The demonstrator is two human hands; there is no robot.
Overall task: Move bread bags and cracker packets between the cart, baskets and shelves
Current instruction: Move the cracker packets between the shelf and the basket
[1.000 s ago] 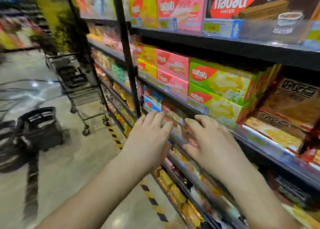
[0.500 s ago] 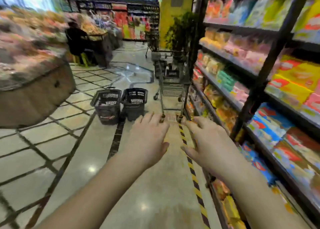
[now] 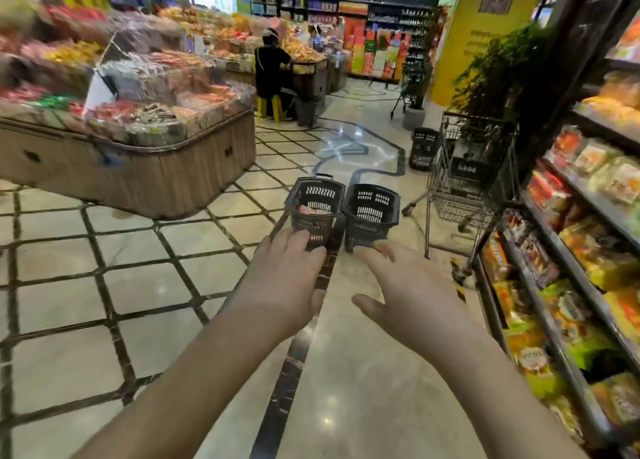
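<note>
My worry from here is the floor: the left basket [image 3: 317, 204] and right basket [image 3: 373, 209] sit side by side on the tiles ahead, and the cart [image 3: 464, 184] stands just beside the shelves [image 3: 568, 236], so a hurried step could kick a basket or snag the cart. I might also reach into the wrong one, since only the left shows reddish packets [image 3: 311, 211]. My left hand [image 3: 287, 278] and right hand [image 3: 408, 295] hang palm down, fingers [image 3: 296, 242] straight and loosely spread, holding and touching nothing.

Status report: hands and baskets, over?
Left hand, right hand open, empty. Left basket holds packets, right basket beside it, floor ahead. Cart by shelves, nothing blocking.
</note>
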